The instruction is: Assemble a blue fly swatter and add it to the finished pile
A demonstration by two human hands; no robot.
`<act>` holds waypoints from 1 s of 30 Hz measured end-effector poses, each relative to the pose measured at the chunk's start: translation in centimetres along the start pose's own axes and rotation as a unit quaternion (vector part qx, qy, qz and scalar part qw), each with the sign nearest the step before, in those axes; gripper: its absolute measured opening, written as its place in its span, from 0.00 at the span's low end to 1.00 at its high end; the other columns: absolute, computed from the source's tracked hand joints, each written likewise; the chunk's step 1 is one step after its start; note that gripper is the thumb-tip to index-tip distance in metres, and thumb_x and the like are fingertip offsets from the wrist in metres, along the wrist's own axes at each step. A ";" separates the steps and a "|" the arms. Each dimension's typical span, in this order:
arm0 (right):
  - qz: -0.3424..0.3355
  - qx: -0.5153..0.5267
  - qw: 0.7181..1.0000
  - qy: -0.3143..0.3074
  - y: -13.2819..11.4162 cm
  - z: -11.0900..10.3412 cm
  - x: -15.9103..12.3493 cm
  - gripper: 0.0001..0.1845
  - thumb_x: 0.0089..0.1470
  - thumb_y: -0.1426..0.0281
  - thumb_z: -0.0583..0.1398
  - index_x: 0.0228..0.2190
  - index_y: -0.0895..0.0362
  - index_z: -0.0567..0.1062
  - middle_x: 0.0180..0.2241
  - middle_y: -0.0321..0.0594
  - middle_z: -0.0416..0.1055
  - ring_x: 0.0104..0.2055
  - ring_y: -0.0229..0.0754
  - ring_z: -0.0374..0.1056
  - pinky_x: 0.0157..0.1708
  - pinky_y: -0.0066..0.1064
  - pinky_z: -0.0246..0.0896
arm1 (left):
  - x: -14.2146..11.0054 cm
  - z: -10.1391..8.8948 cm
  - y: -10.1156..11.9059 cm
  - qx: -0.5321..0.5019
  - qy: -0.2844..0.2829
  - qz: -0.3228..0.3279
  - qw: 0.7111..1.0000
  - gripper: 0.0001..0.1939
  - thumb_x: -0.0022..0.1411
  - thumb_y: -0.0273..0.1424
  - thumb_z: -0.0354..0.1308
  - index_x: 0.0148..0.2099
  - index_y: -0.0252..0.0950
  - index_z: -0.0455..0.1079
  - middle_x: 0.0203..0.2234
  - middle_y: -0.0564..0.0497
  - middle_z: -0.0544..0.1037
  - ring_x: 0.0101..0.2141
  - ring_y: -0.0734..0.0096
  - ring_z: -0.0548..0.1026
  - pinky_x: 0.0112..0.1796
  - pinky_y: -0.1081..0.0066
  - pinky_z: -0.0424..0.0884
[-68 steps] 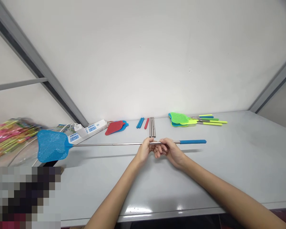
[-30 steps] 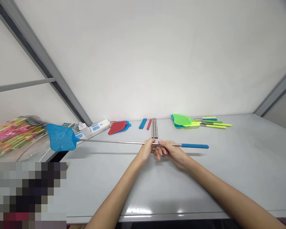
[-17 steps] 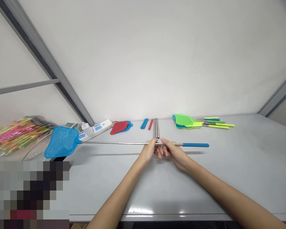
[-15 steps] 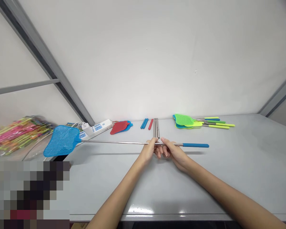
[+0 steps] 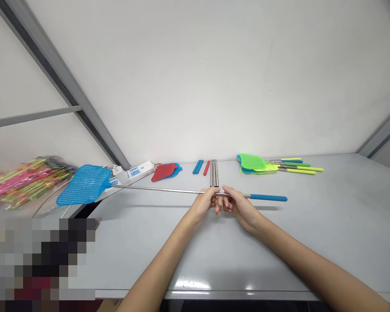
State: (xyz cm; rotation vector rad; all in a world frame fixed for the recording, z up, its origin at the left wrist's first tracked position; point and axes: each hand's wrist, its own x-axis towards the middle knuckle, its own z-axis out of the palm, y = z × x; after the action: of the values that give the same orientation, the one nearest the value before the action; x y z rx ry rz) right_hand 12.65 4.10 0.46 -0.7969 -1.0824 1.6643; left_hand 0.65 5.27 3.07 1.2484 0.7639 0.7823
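Both hands hold a long blue fly swatter above the grey table (image 5: 312,242). Its metal rod (image 5: 159,190) is extended and runs left to a blue mesh head (image 5: 83,184) hanging past the table's left edge. A blue grip (image 5: 268,198) caps the right end. My left hand (image 5: 204,203) is closed on the rod near its middle. My right hand (image 5: 238,204) is closed on the rod just to the right, fingers touching the left hand's.
Along the back wall lie a white power strip (image 5: 134,172), red and blue swatter heads (image 5: 165,171), loose blue and red grips (image 5: 201,167), three metal rods (image 5: 213,173) and a pile of green and yellow swatters (image 5: 273,164). A bag of colourful swatters (image 5: 22,180) sits far left.
The swatter's head has risen and tilted flatter; the rod now slopes slightly up to the left. Both hands keep their hold at the rod's middle.
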 end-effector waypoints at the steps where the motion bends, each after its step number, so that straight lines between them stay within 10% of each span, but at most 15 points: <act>1: 0.000 0.005 1.000 -0.004 0.0 0.0 0.0 0.24 0.47 0.56 0.50 0.10 0.58 0.60 0.15 0.38 0.64 0.19 0.35 0.59 0.22 0.28 0.46 | 0.0 0.0 0.0 -0.003 0.001 -0.004 1.000 0.21 0.55 0.34 0.41 0.15 0.32 0.64 0.08 0.53 0.62 0.16 0.74 0.65 0.23 0.74 0.62; 30: -0.017 0.125 0.991 0.034 -0.4 -0.1 0.0 0.20 0.46 0.65 0.50 0.08 0.57 0.57 0.10 0.32 0.47 0.16 0.34 0.48 0.22 0.31 0.45 | -0.4 0.1 0.8 0.007 0.057 -0.031 0.998 0.19 0.54 0.34 0.43 0.15 0.34 0.60 0.07 0.55 0.60 0.13 0.77 0.62 0.22 0.74 0.60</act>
State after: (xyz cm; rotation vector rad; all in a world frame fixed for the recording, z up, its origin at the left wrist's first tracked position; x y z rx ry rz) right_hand 12.89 4.17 0.75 -0.6633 -0.8155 1.6918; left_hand 0.45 5.03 3.91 1.1948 0.8976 0.8049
